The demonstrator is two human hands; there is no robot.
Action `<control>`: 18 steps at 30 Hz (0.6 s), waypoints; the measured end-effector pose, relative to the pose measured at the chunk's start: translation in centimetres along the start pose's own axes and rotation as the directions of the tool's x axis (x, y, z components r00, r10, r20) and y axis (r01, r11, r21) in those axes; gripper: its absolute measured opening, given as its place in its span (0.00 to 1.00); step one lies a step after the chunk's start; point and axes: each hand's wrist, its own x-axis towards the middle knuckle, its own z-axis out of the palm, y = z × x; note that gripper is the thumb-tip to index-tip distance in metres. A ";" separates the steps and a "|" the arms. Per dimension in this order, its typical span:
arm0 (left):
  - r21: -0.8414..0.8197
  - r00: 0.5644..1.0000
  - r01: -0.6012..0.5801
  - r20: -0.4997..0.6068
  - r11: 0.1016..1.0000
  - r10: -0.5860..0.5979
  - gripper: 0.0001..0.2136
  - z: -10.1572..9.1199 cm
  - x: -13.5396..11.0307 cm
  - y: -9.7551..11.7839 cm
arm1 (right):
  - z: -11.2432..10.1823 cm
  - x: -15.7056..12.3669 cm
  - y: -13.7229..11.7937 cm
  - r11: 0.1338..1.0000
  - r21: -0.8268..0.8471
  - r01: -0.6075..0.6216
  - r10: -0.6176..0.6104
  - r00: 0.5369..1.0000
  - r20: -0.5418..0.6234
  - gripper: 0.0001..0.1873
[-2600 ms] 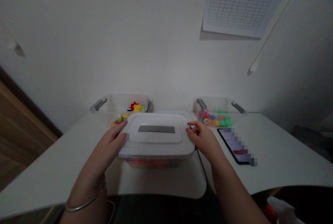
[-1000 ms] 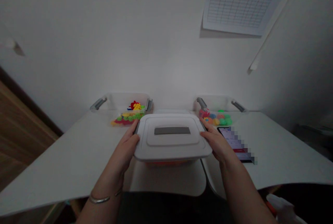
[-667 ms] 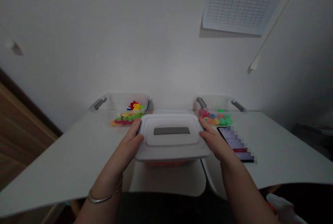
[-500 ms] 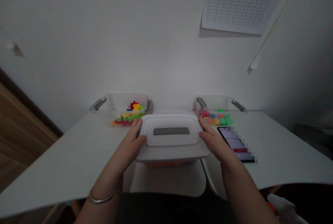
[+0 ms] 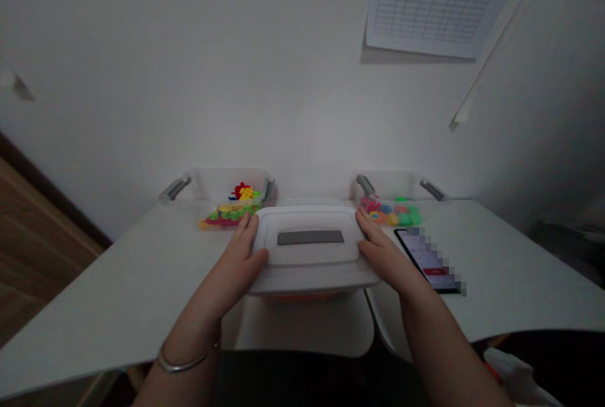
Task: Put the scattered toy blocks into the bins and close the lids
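Left hand (image 5: 236,262) and right hand (image 5: 385,256) lie on opposite edges of the box lid (image 5: 309,256), fingers together; I cannot tell if they clamp it.

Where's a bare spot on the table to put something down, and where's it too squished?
The white table is bare left of your left hand, in front of the clear bin. Another bare patch lies right of the phone. It's crowded around the lidded box, between your right hand, the phone and the second bin.
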 end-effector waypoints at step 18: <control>0.551 0.811 -0.493 0.010 0.673 0.585 0.17 2.8 -4.6 6.1 | 4.2 -1.9 0.3 0.746 0.663 -0.067 0.099 0.995 -0.011 0.33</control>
